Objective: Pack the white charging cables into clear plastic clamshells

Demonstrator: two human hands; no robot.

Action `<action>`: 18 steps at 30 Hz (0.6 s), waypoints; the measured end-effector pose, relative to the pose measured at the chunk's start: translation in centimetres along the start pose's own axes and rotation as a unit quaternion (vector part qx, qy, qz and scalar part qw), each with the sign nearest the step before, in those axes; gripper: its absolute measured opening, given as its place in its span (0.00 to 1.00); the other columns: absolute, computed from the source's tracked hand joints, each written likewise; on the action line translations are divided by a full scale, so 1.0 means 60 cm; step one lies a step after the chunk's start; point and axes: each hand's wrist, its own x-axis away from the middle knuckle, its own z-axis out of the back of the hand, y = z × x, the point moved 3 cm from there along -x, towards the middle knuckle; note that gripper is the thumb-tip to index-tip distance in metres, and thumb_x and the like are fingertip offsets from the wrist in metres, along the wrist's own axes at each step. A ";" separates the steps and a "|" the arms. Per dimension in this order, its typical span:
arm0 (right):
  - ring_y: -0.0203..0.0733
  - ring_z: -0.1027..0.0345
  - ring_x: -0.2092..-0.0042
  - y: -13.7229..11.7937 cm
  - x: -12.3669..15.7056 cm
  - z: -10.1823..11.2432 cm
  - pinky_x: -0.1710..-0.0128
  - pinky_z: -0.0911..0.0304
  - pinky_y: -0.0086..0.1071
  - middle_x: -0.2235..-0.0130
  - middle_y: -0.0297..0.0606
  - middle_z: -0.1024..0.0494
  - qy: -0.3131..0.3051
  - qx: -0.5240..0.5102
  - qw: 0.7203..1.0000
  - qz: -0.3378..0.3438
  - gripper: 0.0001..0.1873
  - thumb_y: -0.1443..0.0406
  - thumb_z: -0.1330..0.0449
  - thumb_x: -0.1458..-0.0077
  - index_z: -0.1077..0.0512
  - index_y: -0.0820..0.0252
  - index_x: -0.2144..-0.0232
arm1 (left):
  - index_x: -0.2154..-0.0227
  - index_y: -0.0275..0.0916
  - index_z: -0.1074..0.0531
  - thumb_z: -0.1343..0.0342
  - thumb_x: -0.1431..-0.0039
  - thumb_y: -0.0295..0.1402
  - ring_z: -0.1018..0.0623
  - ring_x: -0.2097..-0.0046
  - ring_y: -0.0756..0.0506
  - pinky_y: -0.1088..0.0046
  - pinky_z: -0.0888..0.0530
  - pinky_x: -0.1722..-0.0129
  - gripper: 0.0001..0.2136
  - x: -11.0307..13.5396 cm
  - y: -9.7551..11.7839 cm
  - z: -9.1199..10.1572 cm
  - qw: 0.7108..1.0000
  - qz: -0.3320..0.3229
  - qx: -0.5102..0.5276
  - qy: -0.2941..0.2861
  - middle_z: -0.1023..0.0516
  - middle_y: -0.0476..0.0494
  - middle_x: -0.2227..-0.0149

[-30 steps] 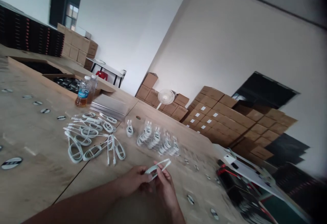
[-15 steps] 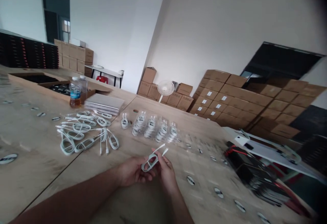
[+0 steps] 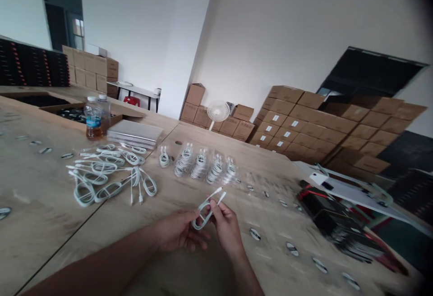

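A white cable (image 3: 204,209), folded into a short loop, is held between both hands just above the wooden table (image 3: 50,206). My left hand (image 3: 177,233) cups the loop's lower end with curled fingers. My right hand (image 3: 226,225) pinches the loop near its middle, and the two plug ends stick up past the fingers. A loose pile of white cables (image 3: 108,176) lies to the left. A row of bagged coiled cables (image 3: 203,166) stands behind the hands.
Two drink bottles (image 3: 94,118) and a stack of clear bags (image 3: 135,134) sit at the back left by an open carton (image 3: 67,109). Round stickers (image 3: 255,234) dot the table. A dark machine (image 3: 334,221) is on the right; stacked cartons (image 3: 321,136) and a fan (image 3: 218,112) stand behind.
The view has swung and levelled. Both hands kept hold of the cable and shifted slightly, the loop now shorter and tighter with the plug ends pointing up.
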 end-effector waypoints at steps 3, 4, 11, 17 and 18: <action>0.41 0.33 0.74 -0.008 0.006 -0.008 0.74 0.37 0.33 0.75 0.34 0.26 -0.019 -0.056 0.998 -0.019 0.23 0.48 0.39 0.53 0.25 0.60 0.62 | 0.69 0.37 0.33 0.44 0.49 0.51 0.25 0.74 0.51 0.80 0.42 0.81 0.20 0.007 0.001 -0.005 0.999 0.030 0.037 -0.015 0.24 0.43 0.68; 0.42 0.32 0.72 -0.010 0.007 -0.009 0.73 0.36 0.34 0.74 0.35 0.25 -0.021 -0.083 0.996 -0.023 0.23 0.47 0.41 0.52 0.25 0.59 0.64 | 0.72 0.37 0.35 0.43 0.50 0.52 0.27 0.76 0.52 0.80 0.46 0.83 0.20 0.008 0.003 -0.005 0.999 0.029 0.044 -0.010 0.25 0.45 0.71; 0.37 0.35 0.73 -0.012 0.004 0.021 0.69 0.38 0.30 0.75 0.30 0.27 0.049 -0.052 0.997 0.019 0.18 0.52 0.37 0.53 0.26 0.57 0.65 | 0.80 0.40 0.46 0.48 0.48 0.53 0.43 0.84 0.57 0.76 0.61 0.84 0.22 0.011 0.011 -0.001 0.999 0.037 0.021 -0.021 0.36 0.52 0.82; 0.43 0.31 0.69 -0.010 0.014 -0.003 0.65 0.37 0.33 0.73 0.37 0.22 -0.055 0.295 0.947 0.117 0.14 0.56 0.44 0.46 0.23 0.58 0.69 | 0.79 0.40 0.47 0.45 0.51 0.53 0.45 0.84 0.57 0.75 0.62 0.82 0.23 0.011 0.017 0.000 0.999 -0.009 0.049 0.018 0.38 0.54 0.82; 0.43 0.30 0.67 -0.010 0.016 -0.011 0.63 0.37 0.33 0.71 0.37 0.21 -0.074 0.313 0.938 0.131 0.14 0.57 0.45 0.45 0.22 0.57 0.69 | 0.79 0.40 0.47 0.45 0.51 0.53 0.45 0.84 0.57 0.75 0.62 0.82 0.22 0.010 0.018 0.000 0.998 -0.008 0.055 0.022 0.37 0.54 0.82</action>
